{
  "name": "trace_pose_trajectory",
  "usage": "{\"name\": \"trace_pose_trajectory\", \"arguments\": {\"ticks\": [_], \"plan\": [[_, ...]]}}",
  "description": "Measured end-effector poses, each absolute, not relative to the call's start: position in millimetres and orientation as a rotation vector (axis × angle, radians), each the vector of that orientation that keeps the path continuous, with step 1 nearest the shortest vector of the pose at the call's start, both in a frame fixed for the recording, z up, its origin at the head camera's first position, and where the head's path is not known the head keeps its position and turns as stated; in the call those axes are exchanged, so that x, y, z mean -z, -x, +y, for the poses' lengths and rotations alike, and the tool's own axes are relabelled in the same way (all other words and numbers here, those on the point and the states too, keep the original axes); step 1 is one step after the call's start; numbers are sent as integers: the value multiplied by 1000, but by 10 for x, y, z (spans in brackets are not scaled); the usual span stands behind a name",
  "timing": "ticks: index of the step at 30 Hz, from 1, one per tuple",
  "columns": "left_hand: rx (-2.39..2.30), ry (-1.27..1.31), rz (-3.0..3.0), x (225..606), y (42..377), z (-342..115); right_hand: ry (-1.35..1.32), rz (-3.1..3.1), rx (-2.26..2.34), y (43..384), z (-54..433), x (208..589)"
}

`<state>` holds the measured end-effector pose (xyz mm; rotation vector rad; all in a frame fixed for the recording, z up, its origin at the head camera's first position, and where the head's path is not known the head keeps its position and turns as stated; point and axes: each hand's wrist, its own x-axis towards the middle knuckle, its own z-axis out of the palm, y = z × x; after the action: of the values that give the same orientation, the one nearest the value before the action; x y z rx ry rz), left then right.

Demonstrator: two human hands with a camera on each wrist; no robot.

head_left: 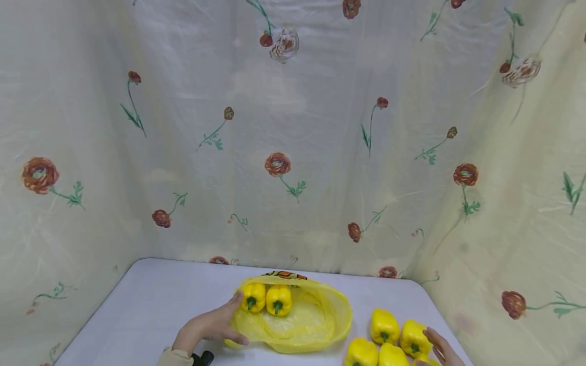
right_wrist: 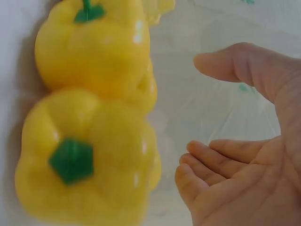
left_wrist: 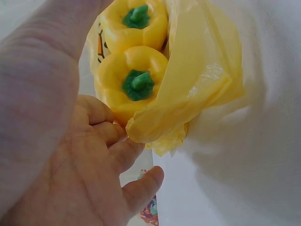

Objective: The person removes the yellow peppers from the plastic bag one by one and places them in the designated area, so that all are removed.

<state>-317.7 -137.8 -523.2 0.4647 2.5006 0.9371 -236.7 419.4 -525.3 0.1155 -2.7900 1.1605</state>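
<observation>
A yellow plastic bag lies on its side on the white table, its mouth spread toward me. Inside its left part sit two yellow bell peppers with green stems. My left hand is at the bag's left edge, thumb apart from the other fingers; in the left wrist view its fingertips touch or nearly touch the bag beside the lower pepper. On the right, my right hand is beside a group of loose yellow bell peppers. The right wrist view shows its thumb and fingers spread apart, holding nothing, near a pepper.
The white table has rounded far corners. A pale curtain with a flower print hangs behind it and on both sides. A dark cylindrical object shows at my left wrist.
</observation>
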Motion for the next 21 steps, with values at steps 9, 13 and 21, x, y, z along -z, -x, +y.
{"name": "trace_pose_trajectory", "arguments": {"ticks": [9, 13, 21], "plan": [[-927, -458, 2512, 5229, 3200, -1373, -5, -2822, -1357, 2368, 3633, 4870], [-930, -474, 2504, 5248, 3204, -1379, -97, -2706, -1327, 2373, 3419, 4811], [-928, -491, 2507, 5237, 3193, -1380, -77, -2734, -1518, 2472, 3046, 4690]]}}
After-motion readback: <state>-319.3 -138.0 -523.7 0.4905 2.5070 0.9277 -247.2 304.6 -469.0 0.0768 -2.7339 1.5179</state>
